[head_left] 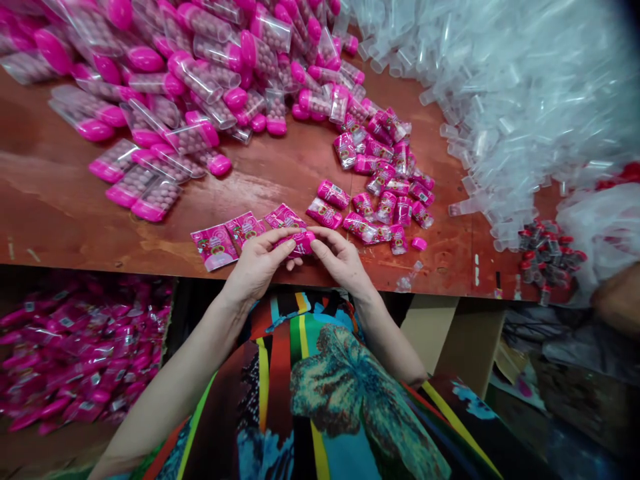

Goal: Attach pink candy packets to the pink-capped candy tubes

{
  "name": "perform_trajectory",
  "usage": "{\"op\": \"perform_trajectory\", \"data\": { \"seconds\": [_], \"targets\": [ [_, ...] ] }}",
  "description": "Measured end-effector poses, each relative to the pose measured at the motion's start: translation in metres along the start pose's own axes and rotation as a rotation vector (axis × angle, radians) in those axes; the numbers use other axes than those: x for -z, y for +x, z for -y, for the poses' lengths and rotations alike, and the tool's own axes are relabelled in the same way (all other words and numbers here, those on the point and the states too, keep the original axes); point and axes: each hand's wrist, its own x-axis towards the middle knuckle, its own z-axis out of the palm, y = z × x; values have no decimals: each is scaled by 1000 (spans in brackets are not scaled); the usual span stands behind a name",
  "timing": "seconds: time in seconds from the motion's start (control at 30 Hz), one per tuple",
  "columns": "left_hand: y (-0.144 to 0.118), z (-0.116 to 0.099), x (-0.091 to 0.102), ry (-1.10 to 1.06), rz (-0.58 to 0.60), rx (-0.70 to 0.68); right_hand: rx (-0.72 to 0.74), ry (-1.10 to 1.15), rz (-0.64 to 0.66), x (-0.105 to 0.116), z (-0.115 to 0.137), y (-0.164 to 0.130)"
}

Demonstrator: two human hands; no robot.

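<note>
Head view, left to right: at the near left, below the edge of the desk (280, 160), lies a heap of pink packets (85, 353), probably stowed there to leave the work surface free. On the far left, clear containers with pink lids (200, 80), filled with small balls, are piled away from the near edge, apparently so that they do not crowd the hands. Flat printed wrappers (215, 248) lie in a loose row at the near edge, just beside the left hand (260, 260), likely for short reach. The small pink piece (303, 241) is located between both hands, just above the near edge of the desk. Left grip: thumb and fingers pinch its left part. Right grip: thumb and forefinger pinch its right end; the two-ended hold presumably steadies it. Right of centre, small wrapped pieces (385, 207) form a loose cluster, with a loose pink cap (419, 243) at its near side. At the far right, clear tubes (505, 100) are heaped apart from these, seemingly to prevent mixing. Nearer, small red-topped pieces (550, 257) lie beside a translucent bag (605, 227).
</note>
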Motion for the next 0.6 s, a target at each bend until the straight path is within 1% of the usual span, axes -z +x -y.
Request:
{"op": "perform_trajectory", "data": {
  "seconds": [0.13, 0.23, 0.3, 0.4, 0.47, 0.53, 0.6],
  "targets": [
    [2, 4, 2, -10, -18, 0, 8, -42, -6, 4, 1, 2],
    [4, 4, -1, -15, -55, 13, 16, -33, -20, 4, 1, 3],
    [3, 2, -3, 7, -99, -10, -15, 27, -42, 2, -1, 3],
    [0, -4, -9, 102, -169, -61, -112, 198, -93, -1, -7, 4],
    [-1, -5, -11, 156, -191, -72, -158, 303, -109, -3, -9, 5],
    [-1, -4, -12, 139, -212, -49, -177, 339, -111, -5, -9, 6],
    [1, -2, -12, 58, -242, 0, -172, 297, -118, -6, -6, 5]
  ]
}}
